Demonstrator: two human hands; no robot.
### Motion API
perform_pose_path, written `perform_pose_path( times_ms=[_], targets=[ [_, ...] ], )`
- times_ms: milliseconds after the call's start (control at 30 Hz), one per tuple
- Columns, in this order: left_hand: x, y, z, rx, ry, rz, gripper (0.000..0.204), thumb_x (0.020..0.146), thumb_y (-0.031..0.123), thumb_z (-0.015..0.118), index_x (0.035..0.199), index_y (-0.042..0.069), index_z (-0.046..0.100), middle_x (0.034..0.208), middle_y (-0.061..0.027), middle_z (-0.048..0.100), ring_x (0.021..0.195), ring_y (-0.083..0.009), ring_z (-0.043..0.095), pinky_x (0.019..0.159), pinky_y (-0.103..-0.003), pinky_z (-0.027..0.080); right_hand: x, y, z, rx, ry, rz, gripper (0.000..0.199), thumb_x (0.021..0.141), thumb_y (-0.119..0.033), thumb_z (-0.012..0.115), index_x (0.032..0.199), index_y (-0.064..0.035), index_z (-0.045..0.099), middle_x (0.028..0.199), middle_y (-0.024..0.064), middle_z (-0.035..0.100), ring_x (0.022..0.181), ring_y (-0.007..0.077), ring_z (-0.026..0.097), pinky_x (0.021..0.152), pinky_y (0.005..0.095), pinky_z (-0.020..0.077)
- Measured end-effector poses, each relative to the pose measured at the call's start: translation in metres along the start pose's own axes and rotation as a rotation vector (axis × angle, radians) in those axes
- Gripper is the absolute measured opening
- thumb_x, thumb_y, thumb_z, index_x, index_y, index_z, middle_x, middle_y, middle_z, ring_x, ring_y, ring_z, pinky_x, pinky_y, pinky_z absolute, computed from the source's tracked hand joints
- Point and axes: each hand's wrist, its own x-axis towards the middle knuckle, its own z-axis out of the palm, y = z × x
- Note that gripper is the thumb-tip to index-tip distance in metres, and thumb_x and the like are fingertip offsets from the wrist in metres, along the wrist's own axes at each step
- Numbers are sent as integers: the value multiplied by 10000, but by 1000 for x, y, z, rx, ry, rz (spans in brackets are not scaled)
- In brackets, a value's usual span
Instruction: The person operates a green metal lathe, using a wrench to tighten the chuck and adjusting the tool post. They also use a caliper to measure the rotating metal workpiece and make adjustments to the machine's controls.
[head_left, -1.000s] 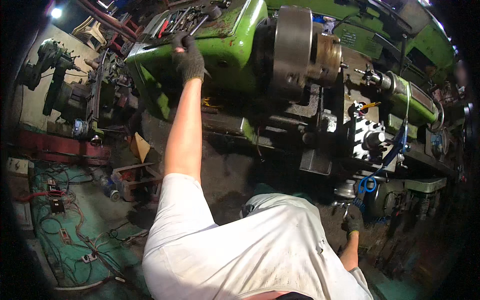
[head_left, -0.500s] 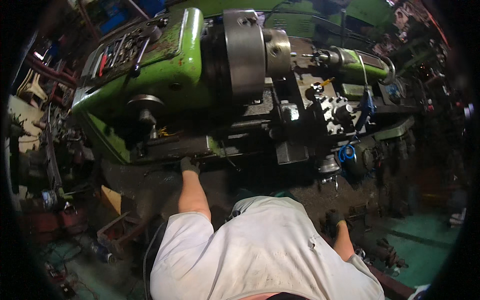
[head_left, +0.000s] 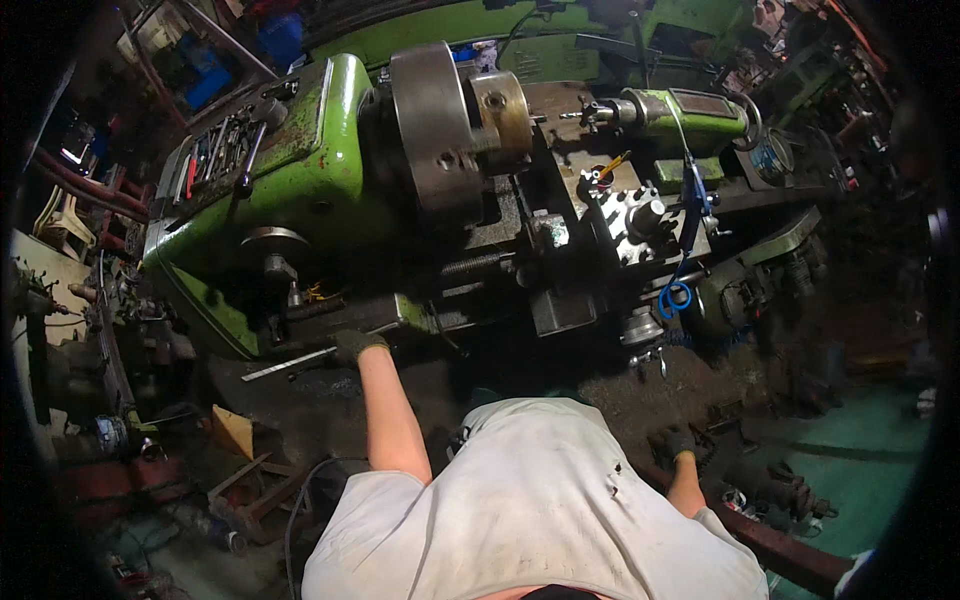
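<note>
Head view: left hand [head_left: 352, 345], gloved, was recorded clenched on a flat metal bar [head_left: 290, 362] at the green lathe [head_left: 300, 190], eight o'clock of the chuck [head_left: 435, 125]. Right hand [head_left: 678, 442] was noted hanging low, grip indiscernible. Bar positioning was judged under way; firmer two-handed control was deemed required.

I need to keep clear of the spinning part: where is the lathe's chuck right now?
In the head view the chuck sits top centre, on the right end of the green headstock, up and right of the gloved left hand.

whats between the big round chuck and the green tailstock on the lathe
In the head view, between the chuck and the tailstock lies the dark carriage with its tool post; a short workpiece stub sticks out of the chuck toward it.
</note>
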Motion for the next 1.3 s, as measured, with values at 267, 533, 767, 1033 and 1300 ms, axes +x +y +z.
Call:
perform_pose_path(
  times_ms=[267, 533, 767, 1033, 1300],
  targets=[
    [-119, 78, 67, -131, -279, 525, 339, 962, 263, 599, 1268, 121, 571, 1072, -119, 672, 983, -231, 672, 920, -386, 561, 108, -19, -101, 71, 262, 78, 557, 938, -381, 665, 1340, 5, 640, 1359, 283, 635, 1288, 441, 595, 1062, 474, 483],
    [-267, 147, 101, 429, -285, 1709, 171, 794, 198, 753, 784, 41, 687, 836, -107, 699, 774, -260, 684, 721, -404, 556, 237, 91, -119, -215, 467, -114, 757, 1017, -590, 480, 1523, -26, 490, 1606, 256, 411, 1501, 394, 376, 1219, 460, 330],
    [-341, 227, 111, 799, -234, 2641, 243, 760, 194, 823, 894, 19, 721, 873, -124, 738, 804, -283, 735, 706, -395, 592, 245, 72, -217, -134, 384, -164, 603, 964, -479, 642, 1416, -82, 606, 1424, 226, 611, 1287, 382, 598, 1091, 463, 451],
    [-310, 294, 135, 483, -749, 2500, 222, 845, 104, 745, 1039, -1, 722, 1019, -141, 747, 907, -243, 736, 812, -367, 594, 203, 76, -250, 1055, 414, 371, 449, 955, -506, 688, 1171, -114, 709, 911, 75, 661, 710, 185, 593, 635, 388, 511],
    [-278, 320, 152, 387, -1000, 2361, 251, 903, 46, 696, 1146, -14, 722, 1120, -148, 751, 977, -216, 731, 888, -346, 592, 150, 75, -263, 1158, 486, 470, 478, 938, -528, 718, 1021, -57, 720, 913, 87, 659, 726, 227, 604, 586, 420, 478]
  ],
)
